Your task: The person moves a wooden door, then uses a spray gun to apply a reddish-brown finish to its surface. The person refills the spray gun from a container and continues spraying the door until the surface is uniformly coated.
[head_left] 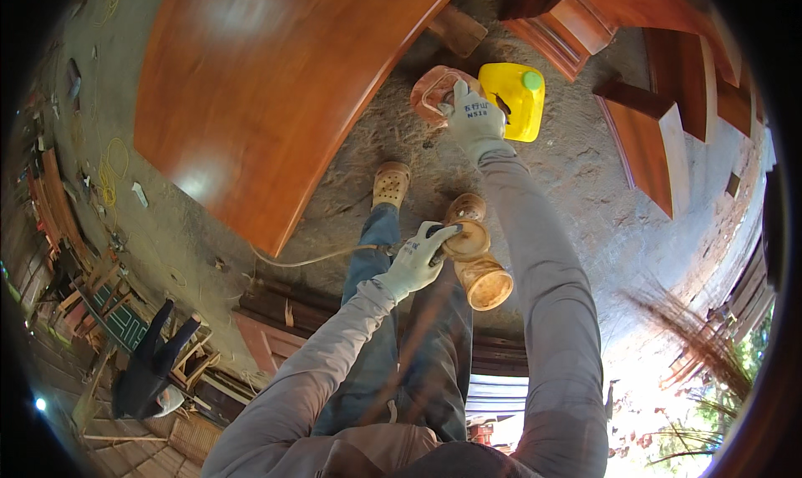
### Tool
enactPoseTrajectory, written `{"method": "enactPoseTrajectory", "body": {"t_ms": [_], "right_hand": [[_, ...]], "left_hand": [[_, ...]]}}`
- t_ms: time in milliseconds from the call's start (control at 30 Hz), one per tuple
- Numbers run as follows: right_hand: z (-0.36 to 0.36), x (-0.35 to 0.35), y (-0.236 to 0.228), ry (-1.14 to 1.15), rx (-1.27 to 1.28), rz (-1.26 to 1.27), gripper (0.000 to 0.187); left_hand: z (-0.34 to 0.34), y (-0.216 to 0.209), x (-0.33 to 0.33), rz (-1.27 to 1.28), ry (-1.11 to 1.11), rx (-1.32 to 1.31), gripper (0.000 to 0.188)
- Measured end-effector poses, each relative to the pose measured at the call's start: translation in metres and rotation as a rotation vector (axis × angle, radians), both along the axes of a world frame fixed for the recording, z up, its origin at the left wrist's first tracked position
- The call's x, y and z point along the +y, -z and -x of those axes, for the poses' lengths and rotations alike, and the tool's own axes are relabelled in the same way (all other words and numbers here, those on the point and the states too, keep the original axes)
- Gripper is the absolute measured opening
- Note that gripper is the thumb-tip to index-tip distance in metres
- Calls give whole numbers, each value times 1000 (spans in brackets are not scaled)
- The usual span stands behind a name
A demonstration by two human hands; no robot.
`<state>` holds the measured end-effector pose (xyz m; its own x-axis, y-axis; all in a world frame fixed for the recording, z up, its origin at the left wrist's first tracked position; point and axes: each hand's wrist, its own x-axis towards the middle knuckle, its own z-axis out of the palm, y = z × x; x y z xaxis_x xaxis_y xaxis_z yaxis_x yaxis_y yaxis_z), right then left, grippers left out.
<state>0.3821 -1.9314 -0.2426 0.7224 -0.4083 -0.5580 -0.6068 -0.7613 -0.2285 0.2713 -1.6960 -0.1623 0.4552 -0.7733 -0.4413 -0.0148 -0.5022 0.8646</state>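
Observation:
My left hand (418,261), in a white work glove, is closed on what looks like a spray gun, its body mostly hidden by my fingers. The gun's round, tan-stained cup (466,241) faces up beside my fingertips, and a thin hose (326,259) runs to my wrist. Just below the cup is another stained round container (487,290); whether the two touch I cannot tell. Farther forward, my gloved right hand (474,119) grips the edge of a pinkish, cut-open plastic container (439,94) on the floor. Against it stands a yellow jug (518,102) with a green cap and a dark opening.
A large glossy reddish-brown wooden panel (276,85) fills the left front. Varnished wooden pieces (643,135) stand at the right. My foot in a tan clog (391,184) is on the dirty floor. Another person (154,365) is at the lower left. Stacked boards (493,353) lie behind my legs.

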Motion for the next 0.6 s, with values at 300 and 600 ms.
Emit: {"method": "enactPoseTrajectory", "body": {"t_ms": [300, 600], "right_hand": [[8, -12, -2, -451, -128, 186, 21], [3, -52, -6, -1099, -267, 186, 22]], "left_hand": [[-8, 14, 7, 9, -12, 9, 60], [-16, 19, 10, 55, 15, -28, 59]]}}
